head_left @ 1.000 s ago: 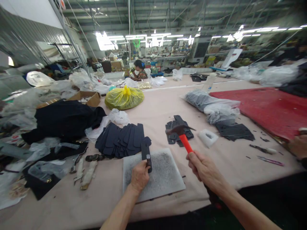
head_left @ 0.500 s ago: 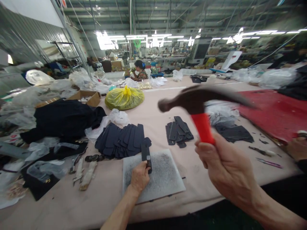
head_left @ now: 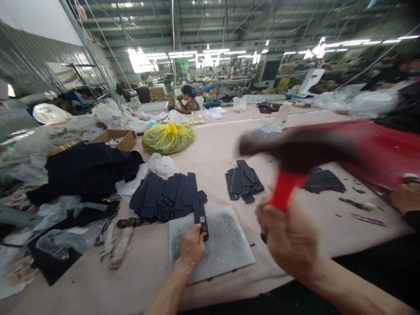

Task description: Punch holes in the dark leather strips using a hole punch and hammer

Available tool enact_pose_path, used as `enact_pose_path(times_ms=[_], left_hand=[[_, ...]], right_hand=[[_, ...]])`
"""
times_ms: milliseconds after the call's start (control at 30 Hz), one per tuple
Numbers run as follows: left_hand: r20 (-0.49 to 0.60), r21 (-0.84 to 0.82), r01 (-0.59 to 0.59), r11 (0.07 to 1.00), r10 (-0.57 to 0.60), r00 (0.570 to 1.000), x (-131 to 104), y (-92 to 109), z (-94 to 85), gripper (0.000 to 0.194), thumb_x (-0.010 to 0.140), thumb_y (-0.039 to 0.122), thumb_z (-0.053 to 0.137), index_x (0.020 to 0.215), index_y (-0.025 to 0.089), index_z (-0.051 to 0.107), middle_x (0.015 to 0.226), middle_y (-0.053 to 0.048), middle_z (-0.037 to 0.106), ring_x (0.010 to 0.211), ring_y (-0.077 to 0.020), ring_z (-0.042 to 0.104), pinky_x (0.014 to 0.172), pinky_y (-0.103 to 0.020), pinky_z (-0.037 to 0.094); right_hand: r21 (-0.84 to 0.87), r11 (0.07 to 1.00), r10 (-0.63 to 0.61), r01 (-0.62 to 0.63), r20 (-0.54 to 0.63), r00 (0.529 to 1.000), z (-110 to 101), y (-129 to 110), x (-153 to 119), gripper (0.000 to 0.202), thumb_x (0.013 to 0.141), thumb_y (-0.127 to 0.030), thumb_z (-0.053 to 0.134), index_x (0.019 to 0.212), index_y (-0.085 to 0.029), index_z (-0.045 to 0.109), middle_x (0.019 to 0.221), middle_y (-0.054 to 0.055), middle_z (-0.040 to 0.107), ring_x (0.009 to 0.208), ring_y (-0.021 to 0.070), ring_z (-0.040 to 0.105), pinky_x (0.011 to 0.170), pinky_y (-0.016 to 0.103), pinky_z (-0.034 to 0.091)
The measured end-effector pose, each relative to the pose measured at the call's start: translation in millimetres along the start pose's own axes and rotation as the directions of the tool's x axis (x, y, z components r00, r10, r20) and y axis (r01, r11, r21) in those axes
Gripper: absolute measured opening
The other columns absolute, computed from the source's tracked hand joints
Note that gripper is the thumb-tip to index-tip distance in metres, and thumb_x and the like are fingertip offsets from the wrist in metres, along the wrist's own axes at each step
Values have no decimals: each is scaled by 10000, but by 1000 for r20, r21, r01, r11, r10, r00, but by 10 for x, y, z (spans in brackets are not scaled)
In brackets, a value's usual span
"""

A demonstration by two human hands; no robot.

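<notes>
My right hand point(head_left: 290, 236) is wrapped around the red handle of a claw hammer point(head_left: 305, 151), raised above the table's right side. The hammer's dark head is smeared by motion. On a speckled grey-white board point(head_left: 229, 245), my left hand point(head_left: 192, 247) pinches the near end of a narrow dark piece point(head_left: 198, 208). A small grey fitting shows on that piece by my fingertips; its kind is unclear. Just behind the board lies a fanned-out row of flat dark pieces point(head_left: 164, 197). A smaller heap of dark pieces point(head_left: 243, 181) lies behind the board's right side.
Wrapped-handle tools point(head_left: 121, 247) lie left of the board. A yellow bag point(head_left: 169, 138), an open cardboard box point(head_left: 126, 141) and dark cloth point(head_left: 88, 168) sit farther back. At right are a purple-handled tool point(head_left: 369, 220), a red sheet point(head_left: 390, 146) and another person's hand point(head_left: 405, 197).
The hammer and my right hand have shifted, with the hammer's head slightly lower and farther right. My left hand keeps its hold on the dark piece. The view has shifted slightly.
</notes>
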State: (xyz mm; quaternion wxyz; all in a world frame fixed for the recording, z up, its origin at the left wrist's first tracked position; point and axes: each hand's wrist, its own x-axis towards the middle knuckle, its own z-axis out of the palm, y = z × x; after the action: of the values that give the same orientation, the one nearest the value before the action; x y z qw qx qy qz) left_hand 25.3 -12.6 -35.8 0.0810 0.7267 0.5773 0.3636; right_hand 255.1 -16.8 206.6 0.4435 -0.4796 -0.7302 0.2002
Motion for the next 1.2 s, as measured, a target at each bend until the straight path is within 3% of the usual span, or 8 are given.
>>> enact_pose_path(times_ms=[133, 300, 400, 467, 600, 733, 967, 1200], left_hand=[[-3, 34, 2, 999, -2, 1000, -16, -18, 14, 161, 835, 106, 520, 918, 183, 634, 777, -51, 704, 751, -202, 693, 682, -283, 537], [7, 4, 15, 1000, -15, 1000, -34, -43, 36, 165, 859, 119, 500, 945, 188, 624, 805, -50, 709, 775, -208, 697, 696, -292, 542], [-6, -25, 15, 1000, -15, 1000, -37, -39, 40, 195, 858, 117, 492, 977, 189, 629, 823, -58, 712, 787, -215, 700, 716, -304, 553], [0, -44, 24, 999, -24, 1000, -38, -32, 34, 196, 857, 118, 492, 978, 186, 631, 825, -61, 713, 798, -219, 700, 729, -309, 555], [27, -39, 55, 998, -54, 998, -40, -27, 18, 176, 864, 133, 487, 960, 174, 629, 847, -71, 718, 806, -226, 698, 727, -318, 551], [53, -16, 70, 997, -69, 996, -35, -32, 11, 198, 885, 155, 474, 987, 168, 643, 894, -87, 729, 810, -223, 702, 723, -314, 552], [94, -67, 133, 989, -126, 988, 2, -8, -41, 281, 889, 199, 438, 1035, 173, 677, 1003, -100, 744, 888, -230, 713, 797, -331, 564], [85, -272, 434, 859, -428, 900, 76, 109, -124, 271, 861, 322, 496, 969, 175, 697, 900, -79, 754, 845, -238, 708, 770, -338, 560]], right_hand=[[-412, 909, 181, 61, 522, 834, 137, 374, -272, 308, 992, -408, 340, 786, -218, 468, 567, 8, 524, 438, 137, 400, 471, 304, 198], [-399, 877, 447, -267, 478, 756, 2, 858, -452, 316, 976, -419, 337, 772, -218, 472, 645, 11, 555, 569, 155, 499, 551, 271, 315], [-360, 741, 671, -567, 429, 605, 7, 1313, -701, 362, 983, -420, 243, 746, -225, 435, 574, -24, 483, 454, 130, 443, 475, 249, 318], [-480, 653, 754, -586, 332, 567, 36, 1634, -890, 390, 992, -393, 206, 762, -219, 469, 558, -18, 486, 413, 138, 439, 457, 261, 337], [-655, 626, 684, -423, 199, 702, 172, 1929, -1023, 233, 936, -275, 388, 876, -169, 586, 895, 144, 642, 779, 257, 624, 722, 378, 453], [-575, 813, 287, -88, 264, 921, 635, 1589, -768, 311, 902, -191, 453, 1181, -173, 589, 1309, 148, 550, 1184, 293, 486, 1005, 426, 344], [-293, 956, 95, 34, 417, 904, 1688, 1037, -590, 403, 845, -241, 573, 1247, -245, 594, 1377, 64, 524, 1259, 282, 406, 1106, 465, 205], [-278, 960, 151, -37, 401, 904, 1747, 1144, -640, 413, 816, -242, 601, 1227, -276, 617, 1400, 46, 517, 1280, 280, 386, 1124, 483, 152]])
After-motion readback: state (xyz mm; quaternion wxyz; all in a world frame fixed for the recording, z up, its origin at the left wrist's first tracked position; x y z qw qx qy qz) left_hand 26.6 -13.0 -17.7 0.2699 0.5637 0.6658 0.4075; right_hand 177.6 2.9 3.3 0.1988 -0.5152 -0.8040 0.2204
